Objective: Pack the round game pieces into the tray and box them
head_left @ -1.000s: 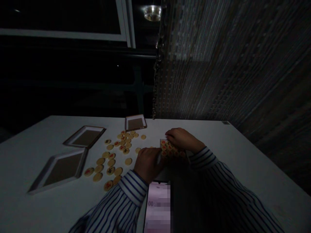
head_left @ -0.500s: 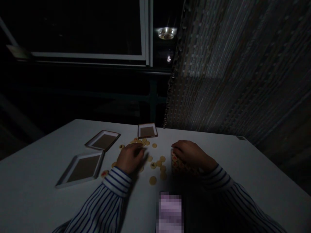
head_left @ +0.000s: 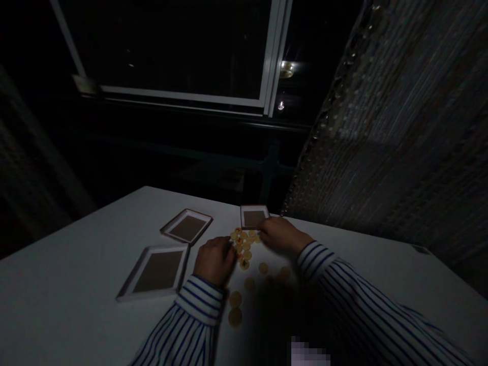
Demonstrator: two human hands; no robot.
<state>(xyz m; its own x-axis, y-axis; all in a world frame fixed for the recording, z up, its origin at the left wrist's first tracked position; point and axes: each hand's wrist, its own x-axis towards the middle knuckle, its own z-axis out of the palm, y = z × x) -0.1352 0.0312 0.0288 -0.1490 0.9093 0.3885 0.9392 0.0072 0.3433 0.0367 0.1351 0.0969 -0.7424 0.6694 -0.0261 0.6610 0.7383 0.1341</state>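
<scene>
Several round wooden Chinese chess pieces (head_left: 247, 254), some with red or black characters, lie clustered on the table between my hands. My left hand (head_left: 214, 260) rests cupped along the left side of the cluster, its thumb apart from its bent fingers. Reaching in from the right, my right hand (head_left: 282, 235) has its fingertips low at the far edge of the cluster, close to a shallow box tray (head_left: 246, 209). Neither hand visibly lifts a piece. Other loose pieces (head_left: 235, 300) lie closer to me, some of them in the shadow of my right arm.
Two more shallow trays, a brown-rimmed one (head_left: 186, 226) and a white-rimmed one (head_left: 152, 272), lie on the left of the white table (head_left: 76, 264). A beaded string curtain (head_left: 366, 152) hangs behind on the right. A dark window (head_left: 171, 51) is beyond the table.
My right hand has left the stacked pieces on the right and moved forward and left to the loose ones. The scattered pieces are now bunched closer together. The view has turned left.
</scene>
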